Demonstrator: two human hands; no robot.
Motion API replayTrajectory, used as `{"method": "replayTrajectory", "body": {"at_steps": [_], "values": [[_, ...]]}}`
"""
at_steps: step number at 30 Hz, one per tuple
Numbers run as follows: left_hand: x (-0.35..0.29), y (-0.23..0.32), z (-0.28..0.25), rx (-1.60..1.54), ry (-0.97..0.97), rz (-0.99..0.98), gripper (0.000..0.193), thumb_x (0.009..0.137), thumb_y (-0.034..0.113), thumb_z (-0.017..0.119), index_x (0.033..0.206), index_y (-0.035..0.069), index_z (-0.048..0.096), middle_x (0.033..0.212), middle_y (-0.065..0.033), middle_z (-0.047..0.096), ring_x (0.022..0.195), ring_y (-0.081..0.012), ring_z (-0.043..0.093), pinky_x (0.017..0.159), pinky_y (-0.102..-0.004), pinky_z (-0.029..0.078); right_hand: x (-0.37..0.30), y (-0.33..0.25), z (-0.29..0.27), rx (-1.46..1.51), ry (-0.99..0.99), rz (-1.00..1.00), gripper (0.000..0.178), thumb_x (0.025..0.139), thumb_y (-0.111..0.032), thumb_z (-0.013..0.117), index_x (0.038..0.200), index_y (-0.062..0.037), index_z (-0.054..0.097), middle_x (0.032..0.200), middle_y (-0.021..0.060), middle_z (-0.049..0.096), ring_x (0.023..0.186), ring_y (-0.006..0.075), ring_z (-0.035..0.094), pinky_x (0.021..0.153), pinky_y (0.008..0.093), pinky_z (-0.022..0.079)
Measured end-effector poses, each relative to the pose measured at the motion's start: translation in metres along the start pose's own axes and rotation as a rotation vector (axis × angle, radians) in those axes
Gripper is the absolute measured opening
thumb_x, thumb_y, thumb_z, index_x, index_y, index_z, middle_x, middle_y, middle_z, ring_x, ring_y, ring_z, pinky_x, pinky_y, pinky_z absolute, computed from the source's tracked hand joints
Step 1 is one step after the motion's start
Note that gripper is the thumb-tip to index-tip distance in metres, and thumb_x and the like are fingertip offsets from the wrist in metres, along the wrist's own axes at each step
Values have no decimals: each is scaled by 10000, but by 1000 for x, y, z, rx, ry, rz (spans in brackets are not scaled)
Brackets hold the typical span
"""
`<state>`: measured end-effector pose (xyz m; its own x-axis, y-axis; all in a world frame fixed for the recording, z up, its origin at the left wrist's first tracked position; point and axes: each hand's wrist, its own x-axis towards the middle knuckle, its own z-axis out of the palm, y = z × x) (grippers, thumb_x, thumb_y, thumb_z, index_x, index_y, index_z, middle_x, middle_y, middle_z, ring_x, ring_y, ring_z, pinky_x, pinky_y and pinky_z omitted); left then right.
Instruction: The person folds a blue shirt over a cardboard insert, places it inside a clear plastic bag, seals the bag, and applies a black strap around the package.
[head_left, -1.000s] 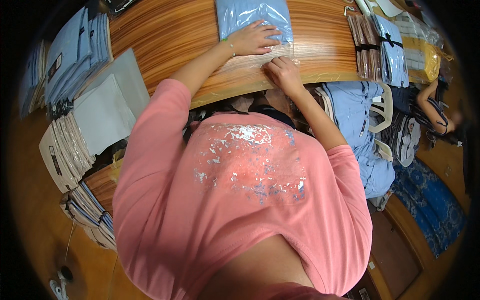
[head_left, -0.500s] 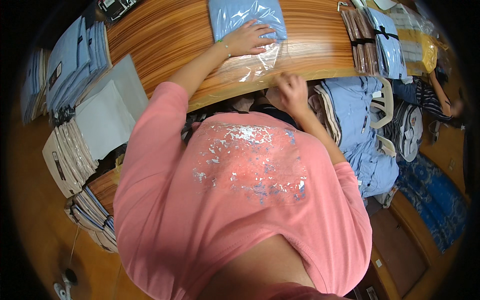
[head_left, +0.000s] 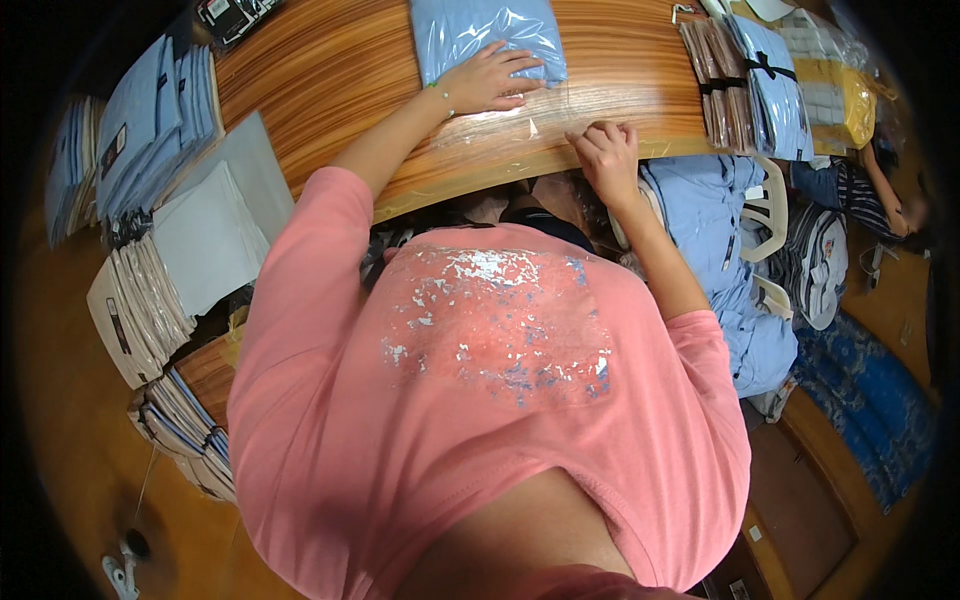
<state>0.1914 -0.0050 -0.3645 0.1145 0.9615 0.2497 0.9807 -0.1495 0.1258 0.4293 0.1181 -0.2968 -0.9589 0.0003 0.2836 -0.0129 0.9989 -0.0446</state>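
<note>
A folded light-blue garment in a clear plastic bag lies at the far middle of the wood-grain table. My left hand rests flat on its near end, fingers spread. The bag's clear flap stretches from there toward the table's near edge. To the right of that flap, my right hand is held over the edge, with its fingers curled in and pressed together. Whatever is between those fingers, if anything, is too small or hidden to make out.
Bagged brown garments and a tied blue bundle stand at the table's right end. Blue clothes hang over a white chair. Stacked shirts and white sheets lie left. Another person's arm shows far right.
My right hand has risen slightly and moved to the right along the table edge. My left hand stays on the bagged garment, which appears slightly farther left.
</note>
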Motion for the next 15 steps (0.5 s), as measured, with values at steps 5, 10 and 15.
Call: {"method": "replayTrajectory", "body": {"at_steps": [5,10,15], "values": [[-2,2,-3,15,-37,-31,434,887,402,490,1303,280,472,1416,-36,357,1317,-223,308,1098,-479,196,-14,1,4,33,61,54,245,697,-151,632,942,-154,653,978,15,575,982,205,508,855,424,340],[2,1,-3,21,-26,-12,434,885,402,491,1301,279,473,1413,-35,358,1312,-223,316,1095,-481,198,17,14,12,59,14,24,166,729,-173,641,891,-137,639,1083,42,548,1040,240,488,886,430,342],[0,0,-5,3,0,7,423,884,421,486,1280,272,494,1392,-37,379,1303,-217,329,1091,-478,210,11,21,8,130,10,-50,110,737,-160,627,839,-121,614,1057,30,563,1050,215,495,877,415,359]]}}
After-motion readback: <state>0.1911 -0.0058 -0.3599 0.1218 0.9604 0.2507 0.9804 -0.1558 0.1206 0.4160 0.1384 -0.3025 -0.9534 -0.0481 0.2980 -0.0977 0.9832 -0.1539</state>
